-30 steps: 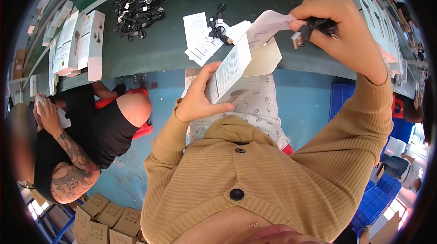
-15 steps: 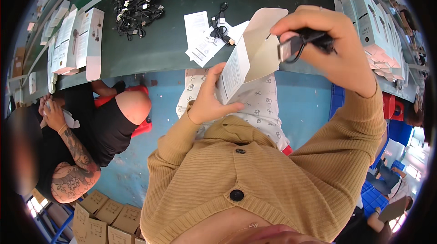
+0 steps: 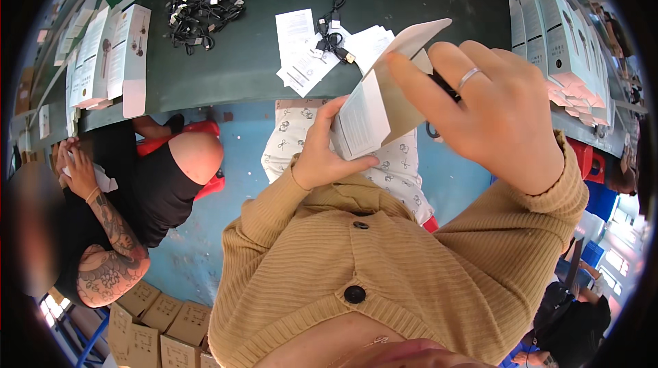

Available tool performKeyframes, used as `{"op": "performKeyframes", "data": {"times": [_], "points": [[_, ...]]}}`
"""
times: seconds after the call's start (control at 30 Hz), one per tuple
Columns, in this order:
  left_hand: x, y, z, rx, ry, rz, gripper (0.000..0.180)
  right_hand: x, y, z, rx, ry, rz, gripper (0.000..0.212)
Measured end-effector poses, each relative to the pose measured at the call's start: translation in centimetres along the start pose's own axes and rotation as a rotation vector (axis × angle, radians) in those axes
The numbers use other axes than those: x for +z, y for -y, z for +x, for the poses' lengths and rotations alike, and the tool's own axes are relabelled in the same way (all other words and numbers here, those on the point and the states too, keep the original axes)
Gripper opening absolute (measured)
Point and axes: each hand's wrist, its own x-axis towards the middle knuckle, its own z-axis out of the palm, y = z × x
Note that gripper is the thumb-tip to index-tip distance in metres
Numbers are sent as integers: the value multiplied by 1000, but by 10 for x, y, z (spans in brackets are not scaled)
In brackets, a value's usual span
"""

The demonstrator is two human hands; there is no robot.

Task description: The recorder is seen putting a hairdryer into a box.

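Observation:
A white cardboard box (image 3: 360,121) with its end flap up is tilted above my lap. My left hand (image 3: 322,152) grips it from the left, thumb along the lower edge and fingers behind. At the box's open mouth is my right hand (image 3: 490,111), its index finger at the raised flap and the other fingers curled. Bits of a black USB cable (image 3: 433,131) show beside and between these fingers; the rest is hidden by the hand. Beyond the box, white printed leaflets (image 3: 295,35) lie on the dark green table (image 3: 253,87), with another black cable (image 3: 332,40) on top.
A heap of black cables (image 3: 202,8) sits at the back left. White boxes stand in rows on the left (image 3: 130,52) and right (image 3: 558,45). To my left a seated co-worker (image 3: 130,190) handles something white. Brown cartons (image 3: 164,320) stand on the floor at lower left.
My right hand has come down and inward with the cable to the box's mouth and turned, so its back now covers most of the cable. My left hand keeps its hold on the box.

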Motion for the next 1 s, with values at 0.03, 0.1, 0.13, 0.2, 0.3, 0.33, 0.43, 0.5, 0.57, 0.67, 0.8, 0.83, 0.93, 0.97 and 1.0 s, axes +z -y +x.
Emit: {"op": "performKeyframes", "data": {"times": [0.03, 0.1, 0.13, 0.2, 0.3, 0.33, 0.43, 0.5, 0.57, 0.67, 0.8, 0.83, 0.93, 0.97, 1.0], "points": [[-1, 0, 0, -2, -3, 1, 94, -1, -1, 0, -2, -1, 3, 46], [-4, 2, -2, 36, 65, 49, 104, -3, -5, 0, 50, 16, 170, 38], [-5, 2, -5, 31, 60, 54, 104, -6, -9, -2, 46, 12, 177, 38], [-3, 4, -8, 4, -13, -49, 97, -21, -13, -8, 239, 29, 530, 27], [-3, 17, -10, 1, 114, 86, 99, -28, -11, -31, 386, -127, 719, 25], [0, 15, -10, 9, 119, 81, 99, -26, -9, -42, 414, -253, 814, 28], [16, -24, 15, -132, -25, -360, 95, -8, 5, -69, 446, -129, 884, 28], [37, -58, 53, -156, -1, -519, 88, 3, 19, -87, 496, -135, 807, 27], [57, -66, 90, -210, 76, -546, 69, 8, 26, -106, 647, -221, 805, 25], [101, -42, 156, -393, 82, -400, 81, 11, 33, -132, 850, -374, 826, 20], [165, -35, 223, -592, 272, -405, 96, 15, 45, -157, 1060, -468, 820, 16], [180, -32, 234, -607, 230, -311, 100, 17, 48, -160, 1102, -451, 815, 15], [215, -19, 254, -604, 193, -48, 110, 21, 50, -164, 1107, -410, 835, 15], [222, -28, 252, -577, 172, -87, 114, 20, 51, -167, 1093, -409, 851, 15], [223, -46, 247, -604, 173, -157, 115, 21, 50, -171, 1107, -403, 836, 15]]}}
